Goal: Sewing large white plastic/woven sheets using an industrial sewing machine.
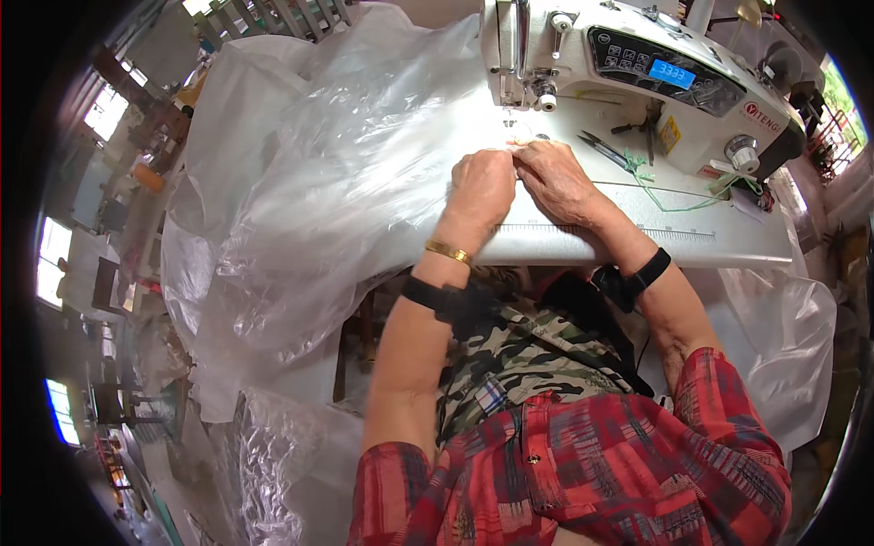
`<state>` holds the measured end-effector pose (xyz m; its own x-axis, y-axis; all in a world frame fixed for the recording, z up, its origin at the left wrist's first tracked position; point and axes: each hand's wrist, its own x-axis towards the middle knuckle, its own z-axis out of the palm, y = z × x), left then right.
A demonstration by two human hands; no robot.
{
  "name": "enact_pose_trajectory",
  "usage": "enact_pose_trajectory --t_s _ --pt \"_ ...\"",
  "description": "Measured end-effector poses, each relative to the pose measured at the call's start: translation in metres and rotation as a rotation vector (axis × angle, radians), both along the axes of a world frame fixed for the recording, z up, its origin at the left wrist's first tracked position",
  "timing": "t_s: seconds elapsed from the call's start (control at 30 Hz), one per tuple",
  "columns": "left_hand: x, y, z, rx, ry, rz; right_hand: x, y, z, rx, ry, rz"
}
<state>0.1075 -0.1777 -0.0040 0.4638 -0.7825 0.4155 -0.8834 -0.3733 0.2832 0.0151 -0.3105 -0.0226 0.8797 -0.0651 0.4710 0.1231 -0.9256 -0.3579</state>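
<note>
A white sewing machine (719,132) stands in front of me, its presser foot (510,124) brightly lit. Just on the near side of that foot, my left hand (482,187) is closed with bent fingers on a large clear plastic sheet (319,164). My right hand (557,178) meets it there, its fingertips pinched together beside the left ones. What lies between the right fingers is hidden, so I cannot tell if they grip the sheet too. The sheet spreads over the table's left side and drapes down its front.
Dark thread snips (604,150) lie right of my hands, with green cord (669,205) trailing from them. A printed ruler scale (637,227) runs along the table's front edge. More clear plastic (774,337) hangs at the right, and a crumpled plastic heap (273,464) sits lower left.
</note>
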Motion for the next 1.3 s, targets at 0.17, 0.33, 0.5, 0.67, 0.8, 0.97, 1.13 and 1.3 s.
enact_pose_trajectory --t_s 0.17,0.33,0.5,0.67,0.8,0.97,1.13,1.3 --pt "0.023 0.066 0.043 0.075 -0.069 0.008 0.001 -0.002 -0.003 -0.021 -0.079 0.025" --pt "0.081 0.128 0.049 0.399 -0.103 0.33 -0.02 0.025 0.004 0.157 -0.201 0.026" --pt "0.113 0.142 0.023 0.181 0.176 0.201 -0.042 0.099 -0.004 -0.079 -0.282 0.253" --pt "0.114 0.143 0.022 0.101 0.183 0.183 -0.007 0.1 0.002 -0.296 -0.068 -0.012" --pt "0.111 0.142 0.025 0.209 0.206 0.232 0.011 0.112 0.0 -0.443 -0.099 0.219" --pt "0.112 0.143 0.022 0.175 0.217 0.236 0.033 0.129 0.0 -0.374 -0.276 0.259" --pt "0.119 0.143 0.018 0.191 0.164 0.219 0.057 0.138 0.002 -0.362 -0.379 0.215" --pt "0.121 0.144 0.014 0.066 0.155 0.159 0.061 0.152 0.003 -0.266 -0.336 0.327"
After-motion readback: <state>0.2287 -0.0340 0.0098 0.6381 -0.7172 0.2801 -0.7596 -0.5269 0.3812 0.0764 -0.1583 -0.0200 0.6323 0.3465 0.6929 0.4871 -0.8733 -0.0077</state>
